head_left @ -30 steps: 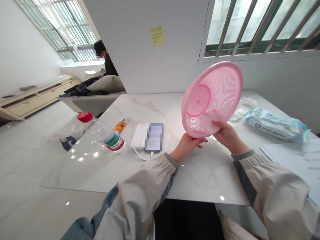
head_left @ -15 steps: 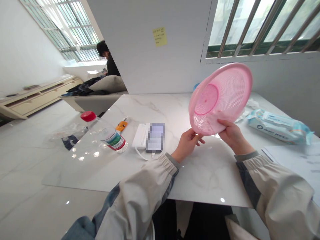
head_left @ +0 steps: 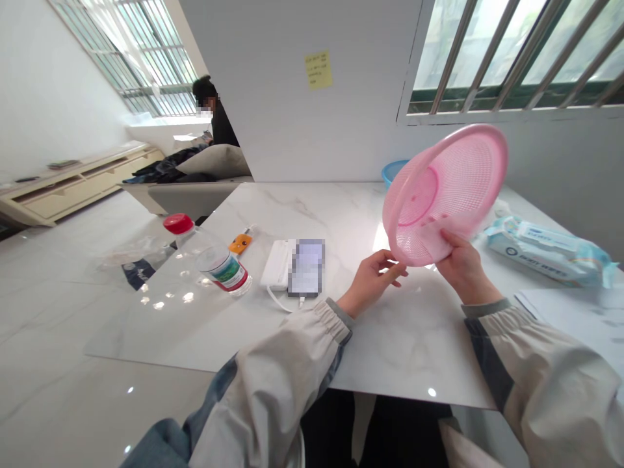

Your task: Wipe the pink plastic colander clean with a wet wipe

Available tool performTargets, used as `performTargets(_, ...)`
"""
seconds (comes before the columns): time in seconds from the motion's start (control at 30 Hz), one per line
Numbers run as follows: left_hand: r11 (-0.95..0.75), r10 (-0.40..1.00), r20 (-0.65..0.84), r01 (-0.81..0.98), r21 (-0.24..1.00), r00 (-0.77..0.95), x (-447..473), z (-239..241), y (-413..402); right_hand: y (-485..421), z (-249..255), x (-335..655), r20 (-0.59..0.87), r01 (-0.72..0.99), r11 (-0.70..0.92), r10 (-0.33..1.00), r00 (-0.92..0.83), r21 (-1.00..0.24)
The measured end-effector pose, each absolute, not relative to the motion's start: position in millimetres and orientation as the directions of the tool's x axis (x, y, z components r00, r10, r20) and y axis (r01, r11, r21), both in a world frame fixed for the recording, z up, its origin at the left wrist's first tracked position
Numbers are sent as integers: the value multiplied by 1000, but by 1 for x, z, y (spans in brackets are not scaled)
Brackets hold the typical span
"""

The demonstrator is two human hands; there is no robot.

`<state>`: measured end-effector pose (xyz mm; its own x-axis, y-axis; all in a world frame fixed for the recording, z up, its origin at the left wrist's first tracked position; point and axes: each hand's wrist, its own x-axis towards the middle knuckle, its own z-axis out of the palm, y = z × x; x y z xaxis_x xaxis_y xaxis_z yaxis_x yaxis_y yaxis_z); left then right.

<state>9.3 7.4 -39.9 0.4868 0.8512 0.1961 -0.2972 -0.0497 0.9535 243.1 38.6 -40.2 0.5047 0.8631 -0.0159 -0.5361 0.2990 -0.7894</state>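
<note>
My right hand (head_left: 465, 270) grips the rim of a pink plastic colander (head_left: 446, 192), tilted above the table (head_left: 404, 344); it looks light and stiff. My left fingers (head_left: 387, 263) curl open, seemingly just off it.

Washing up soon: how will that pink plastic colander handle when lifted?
The pink plastic colander is probably light for its size: it seems held up, tilted, mainly by the right hand. It looks fairly stiff, its rim not sagging, but on edge it might roll.
</note>
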Motion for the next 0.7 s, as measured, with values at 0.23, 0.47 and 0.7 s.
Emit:
performTargets(0.23,-41,815,135,-176,984,563,15,-51,10,30,-31,229,18,-523,257,908,418,-813)
performTargets(0.47,-70,829,125,-121,990,546,15,-57,15,31,-33,229,38,-504,278,900,435,-818)
performTargets(0.7,-70,801,119,-106,992,587,13,-43,10,24,-28,223,14,-489,176,948,317,-854)
